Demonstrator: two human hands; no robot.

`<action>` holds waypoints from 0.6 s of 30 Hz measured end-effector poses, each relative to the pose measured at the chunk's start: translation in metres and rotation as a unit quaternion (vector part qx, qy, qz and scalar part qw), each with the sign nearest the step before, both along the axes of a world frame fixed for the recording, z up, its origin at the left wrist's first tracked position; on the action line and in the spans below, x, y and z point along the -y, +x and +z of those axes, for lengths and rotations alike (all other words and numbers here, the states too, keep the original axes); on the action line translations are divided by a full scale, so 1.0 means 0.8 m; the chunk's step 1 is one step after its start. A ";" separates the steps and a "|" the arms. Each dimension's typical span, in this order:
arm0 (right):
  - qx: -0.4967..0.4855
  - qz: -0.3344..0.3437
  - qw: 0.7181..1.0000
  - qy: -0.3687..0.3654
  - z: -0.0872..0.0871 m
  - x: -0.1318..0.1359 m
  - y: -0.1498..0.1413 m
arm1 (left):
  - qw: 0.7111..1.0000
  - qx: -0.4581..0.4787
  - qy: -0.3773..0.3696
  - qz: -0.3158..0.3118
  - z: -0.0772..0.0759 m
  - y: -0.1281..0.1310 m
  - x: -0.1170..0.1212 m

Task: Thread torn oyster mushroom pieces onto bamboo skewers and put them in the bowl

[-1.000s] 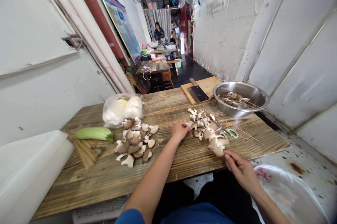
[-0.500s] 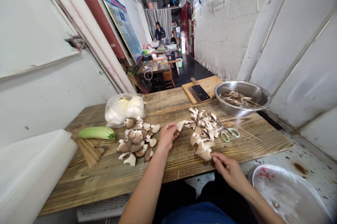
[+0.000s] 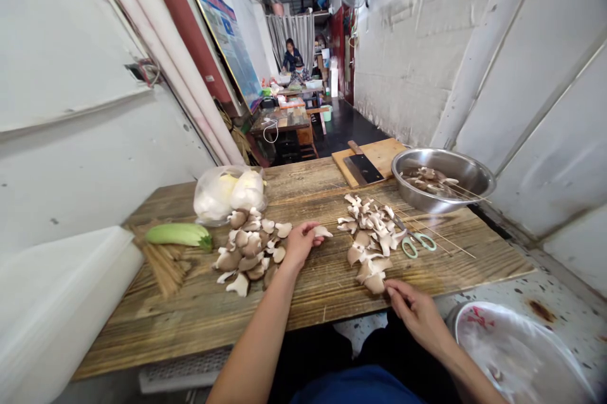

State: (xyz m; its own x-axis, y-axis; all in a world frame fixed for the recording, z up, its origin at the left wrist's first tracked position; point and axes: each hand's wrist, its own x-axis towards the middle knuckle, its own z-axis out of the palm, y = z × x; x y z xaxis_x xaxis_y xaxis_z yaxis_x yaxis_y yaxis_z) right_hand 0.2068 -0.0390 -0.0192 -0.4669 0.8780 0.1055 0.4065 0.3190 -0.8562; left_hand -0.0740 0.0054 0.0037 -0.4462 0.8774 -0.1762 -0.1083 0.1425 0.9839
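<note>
My left hand (image 3: pixel 303 243) pinches a single pale oyster mushroom (image 3: pixel 323 232) above the table, between two mushroom piles. To its left lies a heap of larger grey-brown oyster mushrooms (image 3: pixel 249 249). On the right is a looser pile of mushroom pieces (image 3: pixel 367 217), with several larger caps bunched in a row (image 3: pixel 372 265) at its near end. Thumb and fingertips of my right hand (image 3: pixel 410 303) are closed at the edge of the nearest cap; what they grip is hidden. Green-handled scissors (image 3: pixel 417 243) and thin wooden skewers (image 3: pixel 439 236) lie beside the right pile.
A steel basin (image 3: pixel 443 202) holds mushrooms and skewers at the right. Behind are a cutting board (image 3: pixel 389 154) and a cleaver (image 3: pixel 363 167). On the left are a plastic bag (image 3: pixel 208 195), a green gourd (image 3: pixel 175 234) and bundled skewers (image 3: pixel 164 271). A lined bin (image 3: pixel 512 353) stands lower right.
My left hand has drawn its mushroom away from the right pile, leaving a gap of bare wood. My right hand stays at the nearest cap. The view has shifted slightly.
</note>
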 end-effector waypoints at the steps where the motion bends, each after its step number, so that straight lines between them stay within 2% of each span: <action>1: 0.002 -0.008 1.000 0.001 -0.002 0.000 0.004 | 1.000 -0.020 0.000 -0.022 0.001 0.002 -0.004; 5: 0.006 -0.030 1.000 0.006 -0.007 -0.001 0.017 | 0.988 -0.128 -0.033 -0.084 0.008 0.008 -0.020; 9: -0.007 -0.039 0.999 0.006 -0.010 -0.002 0.018 | 0.961 -0.227 -0.046 -0.149 0.013 0.006 -0.024; 13: -0.014 -0.048 0.999 0.012 -0.010 -0.004 0.015 | 0.913 -0.336 0.059 -0.224 0.011 0.002 -0.022; 15: -0.016 -0.045 0.999 0.010 -0.010 -0.005 0.014 | 0.897 -0.364 0.107 -0.226 0.008 0.000 -0.022; 18: -0.018 -0.038 0.999 0.008 -0.010 -0.005 0.014 | 0.890 -0.380 0.121 -0.219 0.004 -0.001 -0.025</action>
State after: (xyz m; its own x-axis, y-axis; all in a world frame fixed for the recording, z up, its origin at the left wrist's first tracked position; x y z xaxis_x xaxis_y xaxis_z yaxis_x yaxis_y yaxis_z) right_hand 0.2178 -0.0348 -0.0269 -0.3947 0.9088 0.1353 0.3986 0.3020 -0.8660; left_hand -0.0746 0.0251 0.0072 0.0390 0.9678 0.2487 0.6159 -0.2193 0.7567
